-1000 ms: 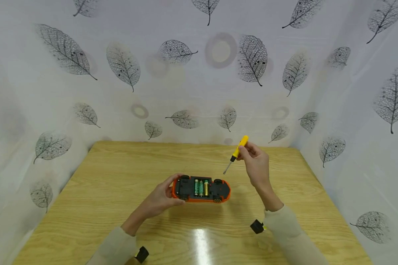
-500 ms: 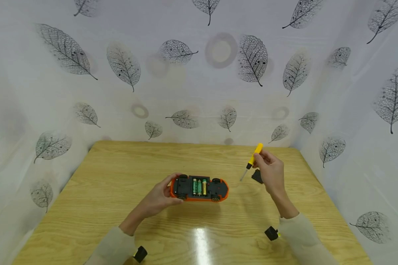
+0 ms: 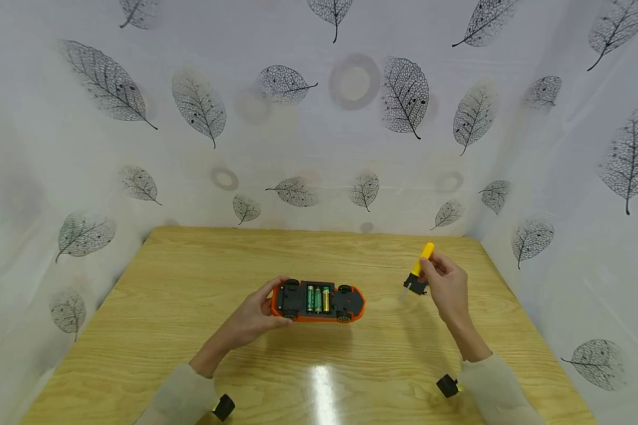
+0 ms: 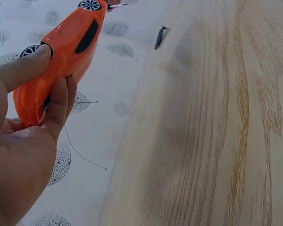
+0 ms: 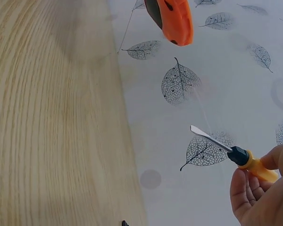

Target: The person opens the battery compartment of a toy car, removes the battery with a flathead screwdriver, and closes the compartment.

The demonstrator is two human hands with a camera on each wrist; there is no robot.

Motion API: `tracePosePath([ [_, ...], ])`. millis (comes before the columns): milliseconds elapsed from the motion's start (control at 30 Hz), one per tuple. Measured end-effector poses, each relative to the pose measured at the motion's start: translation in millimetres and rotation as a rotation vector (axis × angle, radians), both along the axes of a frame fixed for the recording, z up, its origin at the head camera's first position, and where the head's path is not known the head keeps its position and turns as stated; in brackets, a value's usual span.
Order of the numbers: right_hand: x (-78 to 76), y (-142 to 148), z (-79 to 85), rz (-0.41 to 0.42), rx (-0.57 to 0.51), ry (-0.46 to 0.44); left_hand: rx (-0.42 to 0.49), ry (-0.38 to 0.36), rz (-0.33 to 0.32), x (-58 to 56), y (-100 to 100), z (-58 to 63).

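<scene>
My left hand (image 3: pixel 250 317) grips the rear end of an orange toy car (image 3: pixel 293 319), its black underside facing up. Three batteries (image 3: pixel 318 299) sit side by side in the uncovered compartment. In the left wrist view the thumb lies along the side of the toy car (image 4: pixel 68 42), with fingers curled beneath. My right hand (image 3: pixel 446 289) pinches a screwdriver by its yellow handle (image 3: pixel 424 257), blade pointing down and left. The flat metal tip of the screwdriver (image 5: pixel 205 136) shows in the right wrist view. Behind it on the table lies a black battery cover (image 3: pixel 416 284), partly overlapped by the screwdriver and hand.
Both hands are over a wooden table (image 3: pixel 191 260). A white curtain (image 3: pixel 298 136) with leaf prints hangs behind the table and along its sides. Black wrist cameras sit at both sleeves, the right one (image 3: pixel 448 385) near the table's front.
My right hand has carried the screwdriver right and toward me, off the toy car's end, bringing the black cover into view. The left hand and toy car have shifted slightly left.
</scene>
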State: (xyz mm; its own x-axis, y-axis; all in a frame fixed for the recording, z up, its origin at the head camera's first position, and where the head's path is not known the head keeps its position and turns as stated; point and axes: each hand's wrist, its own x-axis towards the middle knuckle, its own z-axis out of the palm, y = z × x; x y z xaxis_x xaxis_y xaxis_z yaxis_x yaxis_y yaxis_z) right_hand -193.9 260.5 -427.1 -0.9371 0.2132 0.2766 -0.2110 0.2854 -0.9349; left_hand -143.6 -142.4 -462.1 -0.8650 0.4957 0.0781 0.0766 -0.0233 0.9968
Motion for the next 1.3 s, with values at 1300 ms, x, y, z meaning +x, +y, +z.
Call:
tracePosePath([
  [1300, 12.0, 23.4, -58.1, 0.019, 0.214, -0.289, 0.019, -0.008, -0.008, 1.2, -2.5, 0.7],
])
